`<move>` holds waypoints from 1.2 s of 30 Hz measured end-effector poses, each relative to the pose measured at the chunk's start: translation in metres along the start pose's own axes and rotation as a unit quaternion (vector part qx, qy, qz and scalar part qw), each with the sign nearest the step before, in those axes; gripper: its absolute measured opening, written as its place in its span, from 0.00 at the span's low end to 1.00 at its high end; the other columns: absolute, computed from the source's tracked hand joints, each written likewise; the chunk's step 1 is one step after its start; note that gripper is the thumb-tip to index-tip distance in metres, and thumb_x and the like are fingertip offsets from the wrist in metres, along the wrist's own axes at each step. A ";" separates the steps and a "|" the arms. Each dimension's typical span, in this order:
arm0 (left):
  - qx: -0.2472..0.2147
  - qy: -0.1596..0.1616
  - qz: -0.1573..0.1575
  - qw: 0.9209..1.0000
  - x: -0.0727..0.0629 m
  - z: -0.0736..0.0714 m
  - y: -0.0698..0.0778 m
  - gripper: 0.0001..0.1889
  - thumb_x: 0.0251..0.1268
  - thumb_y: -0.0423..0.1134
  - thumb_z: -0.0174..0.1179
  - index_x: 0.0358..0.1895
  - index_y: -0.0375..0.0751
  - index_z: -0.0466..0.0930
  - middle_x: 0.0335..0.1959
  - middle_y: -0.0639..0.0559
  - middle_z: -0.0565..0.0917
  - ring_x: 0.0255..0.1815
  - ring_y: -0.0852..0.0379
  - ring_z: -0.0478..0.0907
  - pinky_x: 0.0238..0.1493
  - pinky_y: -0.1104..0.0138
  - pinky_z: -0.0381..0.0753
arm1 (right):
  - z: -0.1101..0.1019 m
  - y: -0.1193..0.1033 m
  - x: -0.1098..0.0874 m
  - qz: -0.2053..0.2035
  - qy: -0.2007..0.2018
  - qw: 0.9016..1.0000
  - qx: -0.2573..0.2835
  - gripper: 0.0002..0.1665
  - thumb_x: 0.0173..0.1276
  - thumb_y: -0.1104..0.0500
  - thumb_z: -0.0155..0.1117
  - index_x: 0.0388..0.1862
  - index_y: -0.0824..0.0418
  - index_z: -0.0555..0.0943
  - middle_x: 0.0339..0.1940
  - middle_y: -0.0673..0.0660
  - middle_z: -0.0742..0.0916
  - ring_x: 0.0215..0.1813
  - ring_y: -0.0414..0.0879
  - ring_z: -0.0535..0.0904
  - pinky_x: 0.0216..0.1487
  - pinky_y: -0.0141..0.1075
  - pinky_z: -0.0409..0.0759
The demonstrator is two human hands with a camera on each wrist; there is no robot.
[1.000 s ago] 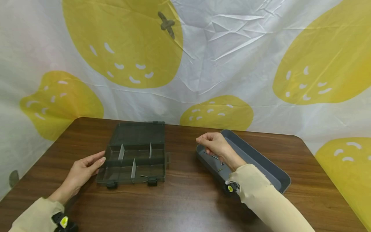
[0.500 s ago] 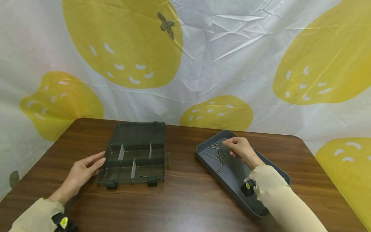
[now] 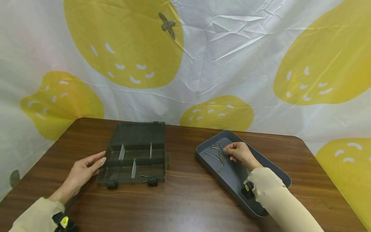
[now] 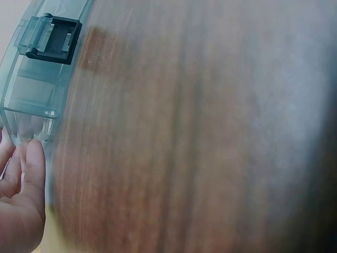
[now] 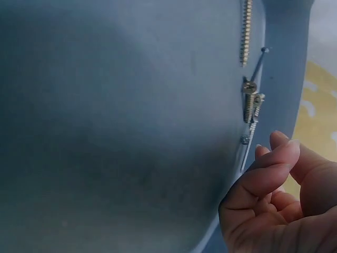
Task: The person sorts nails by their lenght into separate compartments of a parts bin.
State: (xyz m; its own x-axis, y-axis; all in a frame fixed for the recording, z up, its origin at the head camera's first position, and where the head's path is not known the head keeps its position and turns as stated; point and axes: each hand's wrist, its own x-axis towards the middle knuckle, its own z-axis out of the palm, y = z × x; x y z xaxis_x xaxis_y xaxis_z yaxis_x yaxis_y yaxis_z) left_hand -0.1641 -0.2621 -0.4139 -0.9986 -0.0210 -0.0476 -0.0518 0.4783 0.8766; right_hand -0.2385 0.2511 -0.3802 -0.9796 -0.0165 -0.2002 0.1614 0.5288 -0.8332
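Right hand: reaching down into the grey tray, thumb and forefinger drawn together beside the screws; I cannot tell from my feeds whether 1 is caught between them.
Left hand: resting against the left side of the divided box, fingers relaxed and extended, not wrapped round it.
Pick from the tray: the step in hand, I judge, with the box steadied alongside.
Lift from the pile: I'd say it calls for a firm fingertip pinch, since several lie crossed (easy to drag 2 at once).
Screws' place: mostly loose at the tray's far end; what look like 2 lie in the box's near-right compartment.
Lid: folded back, above 3 pale dividers.
Table: dark wood grain, slightly glossy, far corners rounded.
Cloth: creased white with yellow fruit shapes, filling my outlook beyond.
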 end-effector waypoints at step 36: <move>-0.009 0.001 -0.004 1.000 -0.001 0.000 0.001 0.35 0.68 0.57 0.51 0.70 0.37 0.61 0.67 0.34 0.65 0.38 0.86 0.69 0.40 0.76 0.80 | 0.009 0.005 0.002 0.007 0.043 0.997 -0.062 0.05 0.62 0.68 0.63 0.28 0.71 0.80 0.10 0.47 0.76 0.12 0.33 0.71 0.14 0.24 0.71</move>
State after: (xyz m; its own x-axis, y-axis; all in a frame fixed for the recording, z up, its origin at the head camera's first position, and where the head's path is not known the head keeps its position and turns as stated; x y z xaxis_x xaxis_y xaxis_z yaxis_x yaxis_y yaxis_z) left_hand -0.1631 -0.2615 -0.4131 -0.9982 -0.0260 -0.0540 -0.0599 0.4626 0.8846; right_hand -0.2388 0.2459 -0.3899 -0.9849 0.0609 -0.1621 0.1639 0.6299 -0.7592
